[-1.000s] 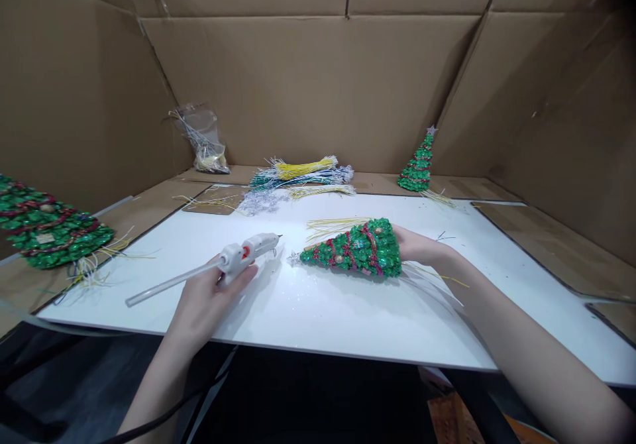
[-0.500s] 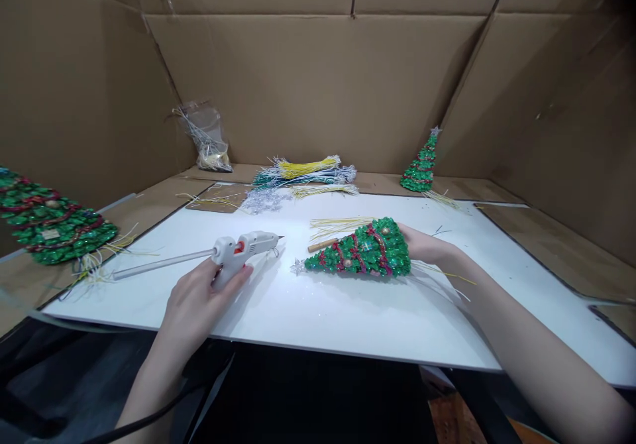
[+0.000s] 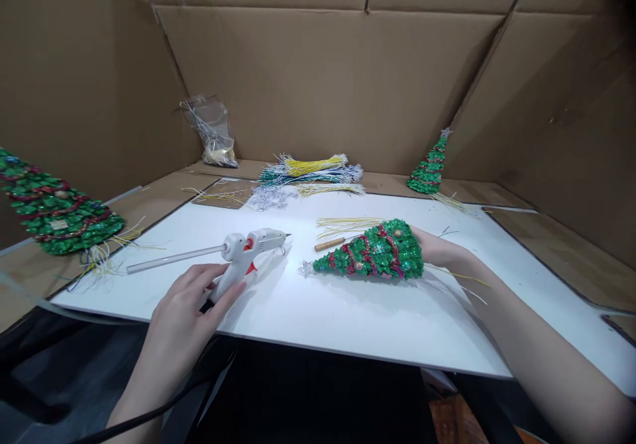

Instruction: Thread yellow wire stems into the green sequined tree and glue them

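The white glue gun (image 3: 248, 258) stands on the white board with its nozzle pointing right and a long clear glue stick (image 3: 173, 258) out of its back. My left hand (image 3: 191, 305) has its fingers and thumb around the lower end of the handle, below the red trigger. A small green Christmas tree (image 3: 380, 252) with red garland lies on its side, its silver star tip (image 3: 306, 269) toward the gun. My right hand (image 3: 430, 245) holds it at the base, where the fingers are hidden. A wooden-handled tool (image 3: 328, 244) lies just behind the tree, partly covered.
Several yellow wires (image 3: 348, 225) lie behind the tool. Wire bundles (image 3: 313, 169) and silver pieces (image 3: 273, 197) sit farther back, near a plastic bag (image 3: 213, 132). Decorated trees stand at left (image 3: 64, 215) and back right (image 3: 430, 166). Cardboard walls (image 3: 308, 79) enclose the board (image 3: 358, 318).
My left hand has slid lower on the glue gun's handle, its fingers looser and the trigger now uncovered. The right hand and tree hold their place; the whole view shifts slightly.
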`<state>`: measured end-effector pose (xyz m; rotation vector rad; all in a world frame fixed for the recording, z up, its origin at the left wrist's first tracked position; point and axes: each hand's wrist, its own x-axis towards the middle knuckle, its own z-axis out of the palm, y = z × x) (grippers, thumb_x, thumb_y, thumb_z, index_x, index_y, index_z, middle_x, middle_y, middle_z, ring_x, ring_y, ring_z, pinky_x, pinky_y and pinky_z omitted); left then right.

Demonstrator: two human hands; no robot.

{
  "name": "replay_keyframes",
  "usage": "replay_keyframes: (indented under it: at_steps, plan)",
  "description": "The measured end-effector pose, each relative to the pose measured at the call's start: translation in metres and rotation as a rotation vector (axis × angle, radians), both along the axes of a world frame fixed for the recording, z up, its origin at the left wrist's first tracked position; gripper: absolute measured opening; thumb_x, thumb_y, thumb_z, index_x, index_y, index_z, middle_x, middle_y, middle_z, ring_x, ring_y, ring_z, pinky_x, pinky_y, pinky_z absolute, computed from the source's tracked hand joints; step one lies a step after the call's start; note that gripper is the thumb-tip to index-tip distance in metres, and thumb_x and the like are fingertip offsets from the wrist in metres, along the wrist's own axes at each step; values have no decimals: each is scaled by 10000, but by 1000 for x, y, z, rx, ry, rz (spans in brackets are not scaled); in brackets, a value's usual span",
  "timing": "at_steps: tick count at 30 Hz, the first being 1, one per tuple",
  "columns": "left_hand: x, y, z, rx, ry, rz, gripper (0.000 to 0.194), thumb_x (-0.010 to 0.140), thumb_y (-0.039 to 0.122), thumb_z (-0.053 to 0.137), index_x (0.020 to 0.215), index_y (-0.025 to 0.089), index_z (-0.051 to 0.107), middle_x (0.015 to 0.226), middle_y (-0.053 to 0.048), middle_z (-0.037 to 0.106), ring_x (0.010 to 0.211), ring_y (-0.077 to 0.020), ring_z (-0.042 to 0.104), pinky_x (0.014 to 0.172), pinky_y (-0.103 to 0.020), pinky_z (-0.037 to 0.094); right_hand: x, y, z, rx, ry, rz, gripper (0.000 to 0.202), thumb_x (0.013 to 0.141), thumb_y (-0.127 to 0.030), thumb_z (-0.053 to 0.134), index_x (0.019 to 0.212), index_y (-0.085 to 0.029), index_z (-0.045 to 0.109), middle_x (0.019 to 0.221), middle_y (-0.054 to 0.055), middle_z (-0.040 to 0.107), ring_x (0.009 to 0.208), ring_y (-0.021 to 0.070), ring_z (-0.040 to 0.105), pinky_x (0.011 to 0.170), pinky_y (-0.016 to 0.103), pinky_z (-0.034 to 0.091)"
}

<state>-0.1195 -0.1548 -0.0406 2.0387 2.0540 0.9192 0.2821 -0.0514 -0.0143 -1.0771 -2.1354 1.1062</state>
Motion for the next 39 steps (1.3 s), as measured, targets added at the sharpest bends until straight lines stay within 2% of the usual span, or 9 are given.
replay_keyframes:
  at_steps: [5,8,12,15,18,25,31,35,39]
  plan:
    - [-8,-11,-3,39,-48,-33,461,841,623,530,1066,235,637,1140,-41,603,846,-182,588,700,-274,474,6,4,-7,11,6,-19,707,637,-487,805,1258,-204,620,1272,123,664,1216,374,575,1002,465,508]
    - [-11,-16,-3,106,-21,17,459,847,606,530,1112,255,662,1049,-49,578,785,-176,547,669,-294,473,7,5,-9,6,12,-5,694,632,-503,804,1227,-191,632,1285,132,656,1208,371,582,1002,462,509]
    - [-18,-20,0,297,-23,168,379,804,575,606,1024,280,692,806,-13,511,677,-165,466,573,-313,410,8,5,-10,-11,13,10,654,647,-485,803,1217,-209,640,1305,113,649,1208,354,586,1004,456,511]
    - [-17,-24,6,498,-103,174,212,750,451,708,867,278,672,653,25,438,564,-131,390,493,-308,309,8,6,-10,-31,14,21,647,655,-464,800,1227,-208,638,1301,112,651,1205,355,589,1003,458,511]
    - [-2,-29,15,578,-189,58,140,744,354,727,796,265,633,658,27,496,550,-128,398,483,-311,309,9,8,-11,-35,23,25,657,637,-461,807,1219,-206,641,1291,111,656,1202,359,589,1002,464,511]
    - [45,-16,23,347,-211,-385,87,878,270,608,834,211,656,842,-45,638,750,-163,560,617,-293,446,8,6,-8,-64,16,44,629,643,-476,792,1184,-193,638,1269,108,668,1190,353,599,981,447,528]
    - [74,11,19,223,-45,-729,243,932,243,560,1153,228,659,1104,-80,637,1029,-196,584,898,-324,477,9,7,-9,-60,20,42,616,648,-454,801,1184,-200,634,1285,108,658,1201,351,592,998,446,515]
    - [92,14,9,145,81,-769,408,957,294,517,1365,277,528,1305,-104,543,1193,-243,502,990,-398,446,10,7,-11,-76,28,12,658,627,-469,817,1200,-199,638,1282,108,661,1203,356,588,994,454,518]
    - [99,12,-2,145,133,-734,457,962,300,505,1418,295,469,1337,-112,498,1207,-262,472,985,-434,449,10,8,-11,-61,20,19,633,656,-497,793,1202,-213,646,1272,91,669,1197,342,594,1009,460,507]
